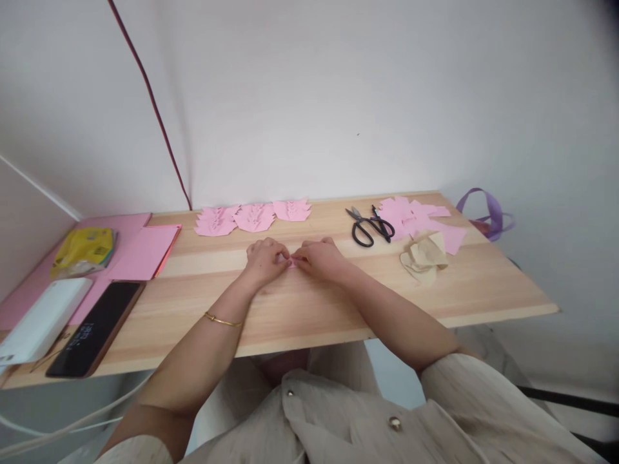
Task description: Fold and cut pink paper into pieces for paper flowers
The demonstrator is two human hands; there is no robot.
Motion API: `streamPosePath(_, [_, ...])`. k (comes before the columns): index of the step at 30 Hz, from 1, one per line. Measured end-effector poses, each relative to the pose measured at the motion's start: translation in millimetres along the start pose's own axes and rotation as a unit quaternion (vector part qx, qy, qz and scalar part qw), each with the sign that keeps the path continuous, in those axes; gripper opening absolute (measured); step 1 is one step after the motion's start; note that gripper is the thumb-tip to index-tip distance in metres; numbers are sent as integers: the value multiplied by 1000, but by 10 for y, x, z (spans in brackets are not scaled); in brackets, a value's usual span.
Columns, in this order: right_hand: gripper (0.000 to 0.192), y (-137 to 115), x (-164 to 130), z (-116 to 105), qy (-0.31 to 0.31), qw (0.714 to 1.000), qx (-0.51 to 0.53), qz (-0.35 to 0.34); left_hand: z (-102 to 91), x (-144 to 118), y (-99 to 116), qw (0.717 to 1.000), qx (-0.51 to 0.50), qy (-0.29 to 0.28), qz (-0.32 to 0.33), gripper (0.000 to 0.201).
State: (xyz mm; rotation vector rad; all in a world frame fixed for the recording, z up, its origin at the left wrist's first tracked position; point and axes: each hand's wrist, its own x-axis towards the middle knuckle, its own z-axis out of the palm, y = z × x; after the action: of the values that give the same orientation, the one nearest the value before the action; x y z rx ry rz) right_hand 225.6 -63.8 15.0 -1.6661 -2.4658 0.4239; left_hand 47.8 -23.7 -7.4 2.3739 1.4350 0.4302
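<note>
Near the middle of the wooden table (193,303), a small piece of pink paper (293,263) sits between my two hands. My left hand (265,262) pinches it from the left side, thumb and fingertips together. From the right, my right hand (319,256) closes its fingertips on the same piece, so the hands almost meet. Most of the paper is hidden under my fingers. Behind my hands, along the wall, lies a row of pink folded paper cut-outs (254,218) with jagged upper edges and raised folds down the middle.
Black-handled scissors (363,227) and a dark pen-like tool (382,225) lie right of my hands, beside pink paper scraps (403,216) and crumpled brown paper (425,254). At left are pink sheets (140,248), a yellow packet (86,250), a white power bank-like box (43,319) and a phone (99,328).
</note>
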Motion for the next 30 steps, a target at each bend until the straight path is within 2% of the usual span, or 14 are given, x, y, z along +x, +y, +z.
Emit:
streamPosePath(8, [27,-93,-25,88,55,997,4,47,1,10,-55,999,11,-31,9,16])
streamPosePath(12, [19,-70,-8,103,45,996,35,74,-20,8,-57,999,11,-37,15,18])
streamPosePath(19, [28,64,-2,49,2,995,79,62,-115,8,-70,997,-4,-72,23,27])
streamPosePath(24, [28,96,-28,15,-1,995,86,51,-130,36,-166,994,-37,-83,53,31])
streamPosePath(27, [26,99,-14,22,2,995,83,62,-149,25,-179,996,-40,-66,42,32])
streamPosePath(30, [31,105,14,34,13,995,58,74,-186,0,-133,998,3,-55,10,25])
